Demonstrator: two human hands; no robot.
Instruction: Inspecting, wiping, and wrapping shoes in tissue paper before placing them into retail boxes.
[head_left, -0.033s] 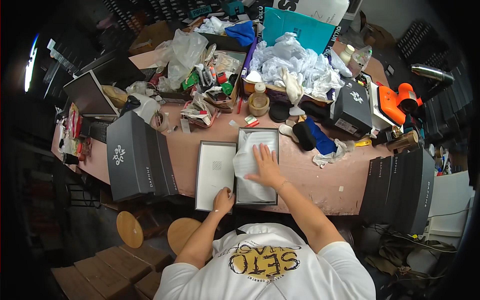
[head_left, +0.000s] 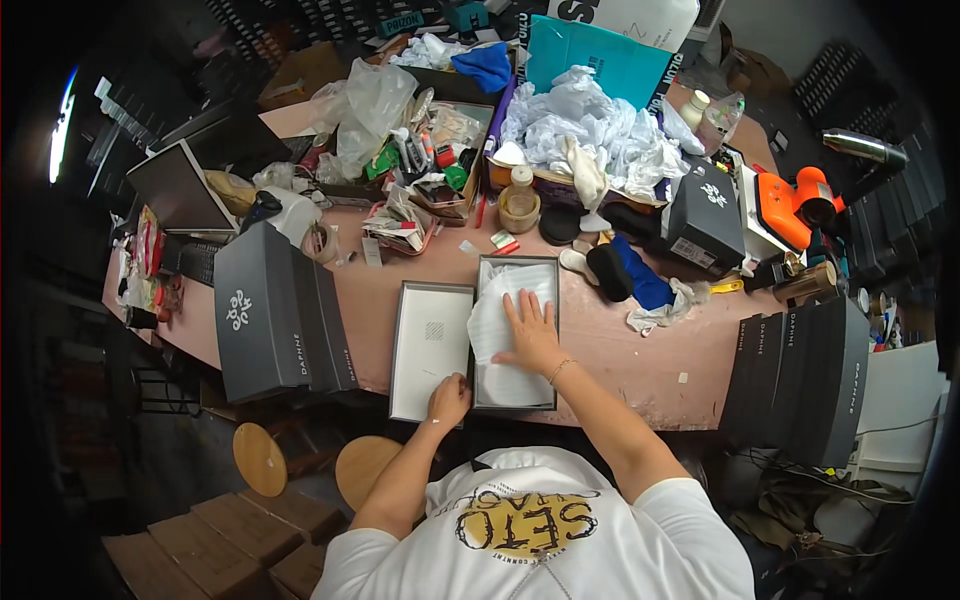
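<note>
The work surface is a pink table (head_left: 640,375). Dark boxes (head_left: 800,390) stand in a row at its right end; a second group of grey boxes (head_left: 265,320) stands to the left. A heap of crumpled paper (head_left: 600,130) fills a container at the far side.

The open box (head_left: 515,407) lies at the near edge of the table, directly in front of the person. Its lid (head_left: 420,360) lies just beside it on the left, pale inner face up. White wrapping paper (head_left: 492,318) covers most of the box opening and laps over the left wall. Anything beneath it is hidden.

Right hand (head_left: 535,335): open, fingers spread, palm down on the paper, gripping nothing. Left hand (head_left: 450,398): fingers curled at the lid's near right corner; whether they grip the edge cannot be told.

Step in hand, as judged: pressing or steadying the paper within the box. The next move calls for the overlapping paper edge to be kept under control and, if the lid is to be handled, a sure hold on its rim.
</note>
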